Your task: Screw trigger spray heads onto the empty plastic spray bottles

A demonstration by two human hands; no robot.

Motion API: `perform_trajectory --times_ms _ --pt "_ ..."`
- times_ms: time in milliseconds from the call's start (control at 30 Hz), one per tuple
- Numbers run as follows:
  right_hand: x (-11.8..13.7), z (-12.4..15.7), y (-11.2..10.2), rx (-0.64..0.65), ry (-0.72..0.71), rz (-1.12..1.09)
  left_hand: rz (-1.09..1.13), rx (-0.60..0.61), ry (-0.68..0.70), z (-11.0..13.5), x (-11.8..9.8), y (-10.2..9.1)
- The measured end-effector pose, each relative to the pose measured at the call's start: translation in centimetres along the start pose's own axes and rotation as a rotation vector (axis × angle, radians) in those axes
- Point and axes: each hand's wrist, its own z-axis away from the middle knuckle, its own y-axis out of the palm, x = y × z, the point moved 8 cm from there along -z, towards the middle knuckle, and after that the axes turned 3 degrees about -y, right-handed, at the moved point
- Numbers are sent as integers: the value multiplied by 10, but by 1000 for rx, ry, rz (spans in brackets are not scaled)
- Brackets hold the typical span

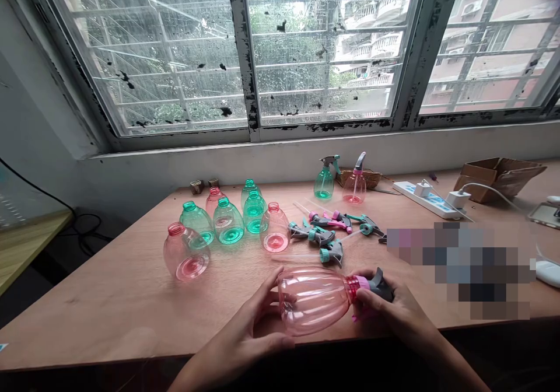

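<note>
A clear pink spray bottle [314, 301] lies sideways above the table's near edge, its base to the left. My left hand [256, 322] is closed around its base end, thumb below and fingers behind. At the neck, my right hand [396, 307] grips the pink collar and grey trigger head [381, 285], which sits on the bottle's mouth. Just beyond the bottle lie several loose trigger heads with straws, among them a grey-and-teal one [332, 254]. Several open bottles without heads stand to the left, including a pink one [187, 252] and a green one [228, 221].
A green spray bottle [324, 181] and a pink spray bottle [355, 183], both with heads on, stand at the back. A white power strip [431, 199] with chargers and a cardboard box [494, 179] are at the right. Windows rise behind the wooden table [109, 298].
</note>
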Motion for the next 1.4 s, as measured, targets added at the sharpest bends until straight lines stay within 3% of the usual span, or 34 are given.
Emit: perform_trajectory --times_ms 200,433,700,1100,1300,1400 --pt "0 0 -2 -18 -1 10 -49 -20 9 0 0 -1" --pt "-1 0 -2 -16 -5 15 63 -43 -14 2 3 -1" --pt "1 0 -1 -25 6 26 14 3 28 0 -1 1" --pt "1 1 2 21 10 -16 64 -87 12 -1 -2 -1" --pt "1 1 2 37 13 -15 158 -28 21 -5 -4 4" --pt "-1 1 1 38 13 -17 118 -54 4 -5 -4 3"
